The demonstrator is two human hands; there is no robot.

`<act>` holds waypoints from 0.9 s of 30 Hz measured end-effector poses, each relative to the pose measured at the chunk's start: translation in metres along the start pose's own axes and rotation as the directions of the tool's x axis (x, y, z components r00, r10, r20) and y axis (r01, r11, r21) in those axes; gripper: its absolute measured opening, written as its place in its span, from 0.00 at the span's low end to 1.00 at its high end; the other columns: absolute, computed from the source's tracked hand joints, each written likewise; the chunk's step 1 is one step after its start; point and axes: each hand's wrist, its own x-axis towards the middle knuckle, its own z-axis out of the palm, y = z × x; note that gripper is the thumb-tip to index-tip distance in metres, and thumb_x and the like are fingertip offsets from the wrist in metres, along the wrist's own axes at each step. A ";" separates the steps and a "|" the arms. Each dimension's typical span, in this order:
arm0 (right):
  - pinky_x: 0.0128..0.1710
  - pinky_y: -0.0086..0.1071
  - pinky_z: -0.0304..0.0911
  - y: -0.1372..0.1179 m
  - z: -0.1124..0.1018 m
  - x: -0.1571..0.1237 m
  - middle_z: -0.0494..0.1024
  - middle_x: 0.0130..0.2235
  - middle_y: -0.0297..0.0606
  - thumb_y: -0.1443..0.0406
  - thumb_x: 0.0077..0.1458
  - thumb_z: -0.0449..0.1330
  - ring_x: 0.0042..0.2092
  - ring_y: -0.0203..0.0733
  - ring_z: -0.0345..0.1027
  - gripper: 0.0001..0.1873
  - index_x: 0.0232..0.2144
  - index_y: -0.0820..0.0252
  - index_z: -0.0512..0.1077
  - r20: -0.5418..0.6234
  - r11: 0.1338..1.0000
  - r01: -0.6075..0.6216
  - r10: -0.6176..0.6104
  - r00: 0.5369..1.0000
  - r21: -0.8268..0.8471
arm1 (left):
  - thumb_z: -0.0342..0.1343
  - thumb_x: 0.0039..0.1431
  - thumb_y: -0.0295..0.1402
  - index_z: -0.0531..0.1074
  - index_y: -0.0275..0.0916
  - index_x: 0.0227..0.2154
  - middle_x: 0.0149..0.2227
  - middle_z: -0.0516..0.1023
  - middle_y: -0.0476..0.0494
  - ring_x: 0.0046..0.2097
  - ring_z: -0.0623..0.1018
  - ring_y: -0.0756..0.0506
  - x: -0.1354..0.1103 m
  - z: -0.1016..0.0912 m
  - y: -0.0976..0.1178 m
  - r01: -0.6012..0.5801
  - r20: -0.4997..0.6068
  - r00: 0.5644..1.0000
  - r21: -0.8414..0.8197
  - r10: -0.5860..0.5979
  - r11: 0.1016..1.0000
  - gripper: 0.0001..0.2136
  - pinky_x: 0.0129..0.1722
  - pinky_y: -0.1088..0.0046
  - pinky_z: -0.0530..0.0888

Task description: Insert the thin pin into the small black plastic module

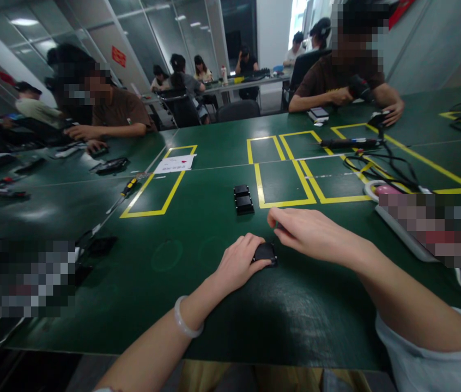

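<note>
A small flat black square part [265, 253] lies on the green table in front of me. My left hand [239, 260] grips it from the left, fingers over its far side and thumb along the near one. Just right of it, slightly above the tabletop, is my right hand [312, 231], its fingers curled into a pinch. Whatever sits between those fingertips, if anything, is too small to make out. Beyond both hands, two similar black square parts [243, 199] rest end to end on the table, touched by neither hand.
Yellow tape rectangles [287, 204] mark the table [198, 310]. A screwdriver [129, 187] and a paper sheet [175, 163] lie left. Black cables [398, 163] and a blurred device with a white strap [422, 228] are right. Other people sit across the table.
</note>
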 end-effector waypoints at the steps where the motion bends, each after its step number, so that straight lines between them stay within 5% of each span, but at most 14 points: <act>1: 0.28 0.30 0.48 0.000 -0.001 0.000 0.73 0.33 0.35 0.67 0.58 0.49 0.32 0.37 0.65 0.04 0.37 0.58 0.62 0.001 1.000 -0.001 0.001 1.000 0.010 | 0.51 0.62 0.47 0.64 0.42 0.46 0.43 0.69 0.46 0.44 0.71 0.43 0.000 0.000 0.000 0.001 0.000 1.000 -0.001 -0.001 1.000 0.16 0.41 0.66 0.69; 7: 0.25 0.31 0.43 -0.001 0.002 0.004 0.71 0.26 0.34 0.60 0.63 0.47 0.27 0.39 0.63 0.08 0.37 0.57 0.62 0.002 0.990 -0.094 0.095 0.995 -0.103 | 0.51 0.62 0.47 0.65 0.42 0.46 0.43 0.69 0.46 0.45 0.70 0.43 0.000 -0.001 0.001 0.007 0.004 1.000 0.001 -0.007 1.000 0.16 0.41 0.66 0.70; 14: 0.28 0.29 0.48 0.002 -0.001 -0.001 0.73 0.34 0.35 0.67 0.60 0.48 0.33 0.37 0.64 0.03 0.37 0.57 0.61 0.025 0.999 0.029 -0.030 0.999 0.024 | 0.51 0.62 0.47 0.64 0.42 0.46 0.43 0.69 0.46 0.45 0.70 0.43 0.000 0.001 0.000 0.000 -0.003 1.000 0.001 0.000 1.000 0.16 0.42 0.66 0.70; 20: 0.25 0.30 0.44 0.001 -0.002 0.002 0.71 0.27 0.33 0.60 0.62 0.49 0.27 0.38 0.62 0.08 0.36 0.57 0.63 0.028 0.997 -0.058 0.059 0.998 -0.052 | 0.51 0.62 0.47 0.64 0.42 0.46 0.43 0.69 0.45 0.45 0.70 0.43 0.000 0.000 0.001 0.002 -0.002 1.000 0.006 -0.002 1.000 0.16 0.42 0.66 0.70; 27: 0.26 0.30 0.46 0.001 -0.002 0.001 0.73 0.30 0.35 0.66 0.61 0.48 0.29 0.37 0.63 0.05 0.37 0.58 0.63 0.025 1.000 -0.024 0.025 0.999 -0.010 | 0.51 0.62 0.47 0.64 0.42 0.46 0.44 0.69 0.45 0.45 0.70 0.43 0.000 0.000 0.000 0.005 0.003 1.000 -0.006 -0.005 1.000 0.16 0.42 0.66 0.70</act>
